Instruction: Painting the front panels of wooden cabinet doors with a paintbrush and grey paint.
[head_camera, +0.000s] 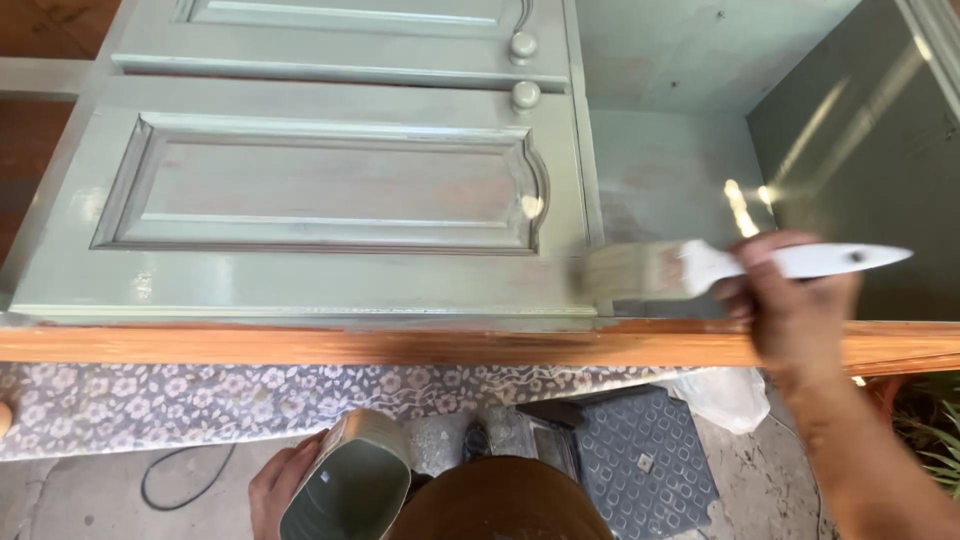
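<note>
My right hand (790, 300), at about 3 o'clock, is closed around the white handle of a flat paintbrush (700, 268), its soft bristles pressed against the green cabinet door (320, 190) by the edge. The brush is light and stiff-handled; holding near the ferrule steers it best. At 6 o'clock my left hand (280, 490) grips a paint tin (350, 485), probably slippery and weighty with paint.
</note>
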